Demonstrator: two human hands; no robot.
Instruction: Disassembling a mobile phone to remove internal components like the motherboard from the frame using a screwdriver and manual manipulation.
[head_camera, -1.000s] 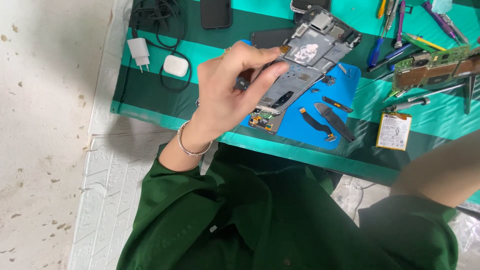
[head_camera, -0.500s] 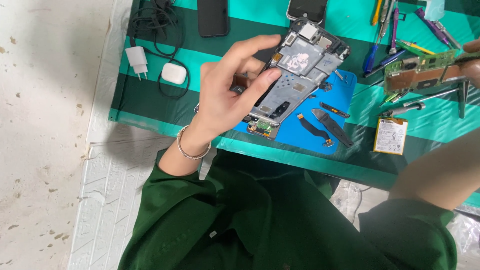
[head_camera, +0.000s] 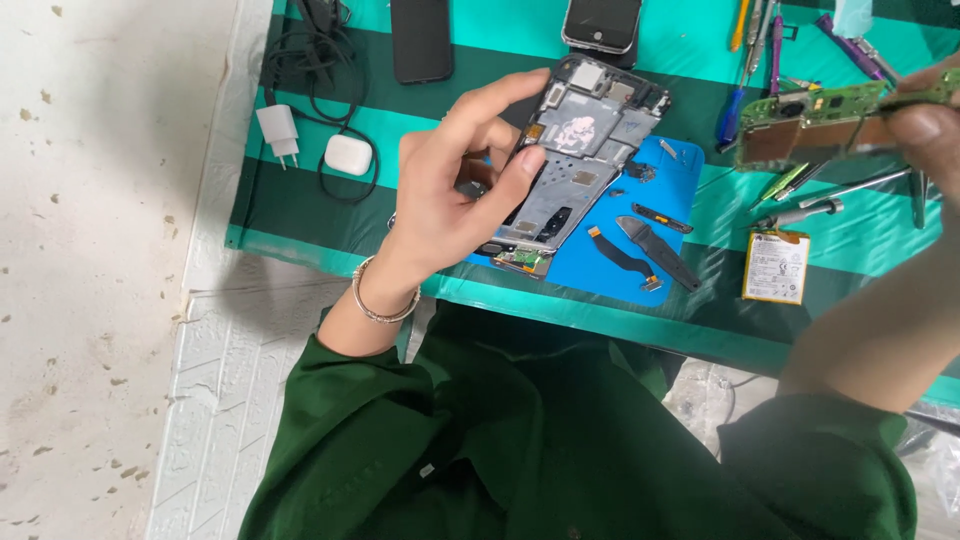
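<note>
Fingers (head_camera: 500, 110) of the left hand (head_camera: 450, 190) curl round an opened phone frame (head_camera: 575, 160), thumb pressed on its inner face, index laid along the top-left edge. It's a pinch grip that tilts the frame up off the blue mat (head_camera: 610, 250), likely so the inside faces the eye w/ nothing blocking it. The frame hovers just above the mat's left part, bottom end w/ a small green board nearly at the table edge.

The right hand (head_camera: 925, 125) sits at the frame's far right, fingertips closed on a green circuit board (head_camera: 810, 120), held level and well apart from the frame, above the tools. Only part of that hand shows, so can't tell how many fingers grip.

On the mat: a flex cable (head_camera: 625, 255) and a dark flat part (head_camera: 660, 250), laid out loose, prob. to keep small bits together. A battery (head_camera: 777, 265) lies just right of the mat. Screwdrivers (head_camera: 760, 55) are at upper right, near the working hand. A white charger (head_camera: 278, 130) and a white earbud case (head_camera: 348, 153) sit off left on the green striped cloth (head_camera: 300, 215).
</note>
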